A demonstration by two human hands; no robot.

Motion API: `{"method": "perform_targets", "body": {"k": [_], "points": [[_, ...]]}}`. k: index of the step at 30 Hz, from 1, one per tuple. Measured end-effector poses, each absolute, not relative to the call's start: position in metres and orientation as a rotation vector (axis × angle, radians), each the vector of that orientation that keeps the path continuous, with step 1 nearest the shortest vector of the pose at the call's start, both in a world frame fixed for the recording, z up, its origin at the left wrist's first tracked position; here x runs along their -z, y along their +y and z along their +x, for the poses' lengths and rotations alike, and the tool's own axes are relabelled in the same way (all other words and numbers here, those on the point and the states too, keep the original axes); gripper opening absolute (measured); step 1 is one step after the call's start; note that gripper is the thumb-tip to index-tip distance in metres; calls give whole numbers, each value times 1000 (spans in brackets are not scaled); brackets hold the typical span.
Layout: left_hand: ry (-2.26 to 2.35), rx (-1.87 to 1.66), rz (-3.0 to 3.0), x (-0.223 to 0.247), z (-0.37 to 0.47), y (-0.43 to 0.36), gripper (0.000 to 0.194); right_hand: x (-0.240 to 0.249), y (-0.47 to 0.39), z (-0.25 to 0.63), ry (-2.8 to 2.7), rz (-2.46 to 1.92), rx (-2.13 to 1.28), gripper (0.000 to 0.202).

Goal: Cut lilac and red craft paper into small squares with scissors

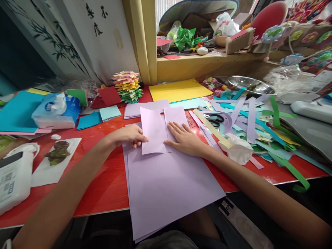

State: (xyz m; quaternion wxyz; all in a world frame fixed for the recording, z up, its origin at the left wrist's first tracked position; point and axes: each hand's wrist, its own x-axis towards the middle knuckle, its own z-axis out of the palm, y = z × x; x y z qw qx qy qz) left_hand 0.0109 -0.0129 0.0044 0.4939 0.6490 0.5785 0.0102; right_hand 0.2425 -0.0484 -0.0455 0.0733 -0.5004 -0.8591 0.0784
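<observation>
My left hand [131, 135] pinches the left edge of a small lilac paper sheet [154, 133], thumb on top and fingers curled beneath. My right hand [183, 140] lies flat with fingers spread on a second small lilac sheet [178, 114], which sits close beside the first. Both small pieces rest over large lilac paper sheets [173, 186], which hang past the table's front edge. Just behind them is a lilac paper stack [137, 110], partly covered.
Paper strips [250, 121], black-handled scissors [216, 121] and a crumpled tissue [238, 148] lie right on the red table [103, 186]. A tissue pack [57, 110] and blue paper squares [89, 121] are left. Behind stand a folded-paper stack [127, 86] and yellow paper [178, 90].
</observation>
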Motion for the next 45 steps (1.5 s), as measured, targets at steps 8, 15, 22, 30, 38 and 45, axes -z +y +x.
{"method": "perform_targets", "body": {"k": [8,15,22,30,38,45], "points": [[1403,-1,1564,-9,12,-16,27,48,-46,243,-2609,-1504,-171,76],[1371,33,1569,-8,8,-14,28,48,-46,243,-2615,-1510,-151,74],[1358,55,1573,-9,7,-14,29,49,-46,244,-2617,-1501,-152,74],[1327,108,1578,-11,4,-13,28,49,-46,244,-2592,-1483,-167,75],[1329,148,1592,-16,0,-14,28,47,-47,244,-2592,-1494,-181,73],[1357,178,1613,-24,0,-16,26,48,-48,244,-2590,-1492,-183,73]]}}
